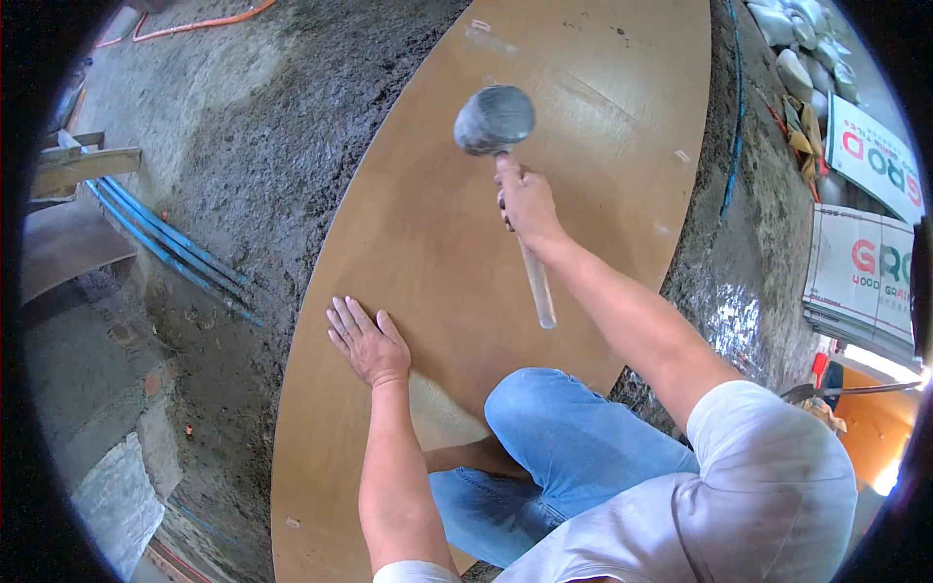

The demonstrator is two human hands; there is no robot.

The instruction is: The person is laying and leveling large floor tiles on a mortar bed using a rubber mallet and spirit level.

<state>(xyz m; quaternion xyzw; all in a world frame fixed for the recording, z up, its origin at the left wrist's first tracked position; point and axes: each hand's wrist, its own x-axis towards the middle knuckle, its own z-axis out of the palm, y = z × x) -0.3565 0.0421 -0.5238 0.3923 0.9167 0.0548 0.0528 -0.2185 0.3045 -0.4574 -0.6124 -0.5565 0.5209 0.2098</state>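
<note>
My right hand (529, 206) is wrapped round the handle of a mallet (496, 120) with a thick dark grey head, gripping it just below the head. The pale end of the handle sticks out beneath my fist, and the mallet is over a large, smooth brown sheet (447, 253). To the left, my left hand (367, 340) lies flat on the sheet near its left edge, fingers spread and holding nothing. My bent knee in blue jeans is close to the sheet's near part.
Rough wet mortar (292, 126) borders the sheet on both sides. Blue conduits (175, 243) emerge at left beside wooden boards (87, 170). A thin blue line (736, 117) runs along the right. Stacked tile boxes (860, 262) and white sacks (802, 49) stand at far right.
</note>
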